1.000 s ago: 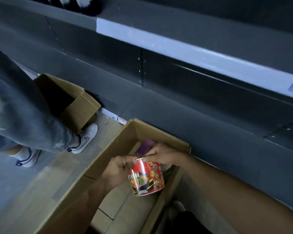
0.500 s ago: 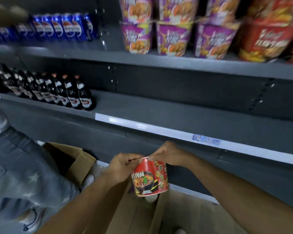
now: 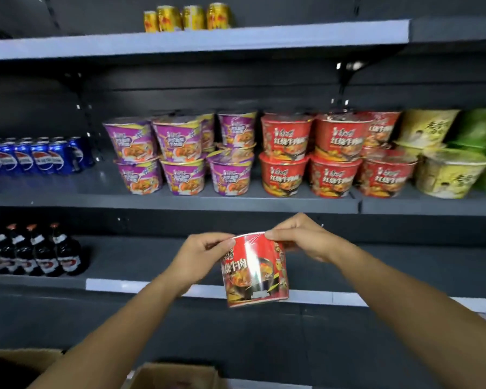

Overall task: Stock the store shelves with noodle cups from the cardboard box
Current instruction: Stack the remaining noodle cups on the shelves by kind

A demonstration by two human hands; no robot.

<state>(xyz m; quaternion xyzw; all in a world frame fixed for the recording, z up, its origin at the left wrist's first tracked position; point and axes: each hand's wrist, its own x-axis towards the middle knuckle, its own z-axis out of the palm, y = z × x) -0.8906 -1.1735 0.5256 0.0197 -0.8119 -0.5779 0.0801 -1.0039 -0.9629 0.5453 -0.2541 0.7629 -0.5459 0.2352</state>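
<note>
Facing dark shelving [image 3: 264, 200] now, no longer looking down into the box [image 3: 177, 374], which is sitting low beneath the hands. Pinching the red cup [image 3: 256, 273] by its rim, left hand [image 3: 205, 256] on one side and right hand [image 3: 300, 240] on the other, both curled tight on it. Hanging upright, lifted clear of the box, in front of the bare shelf [image 3: 141, 256] just behind the hands. Nearing the matching stacked cups [image 3: 334, 153] above and slightly right; probably heading there for placing.
</note>
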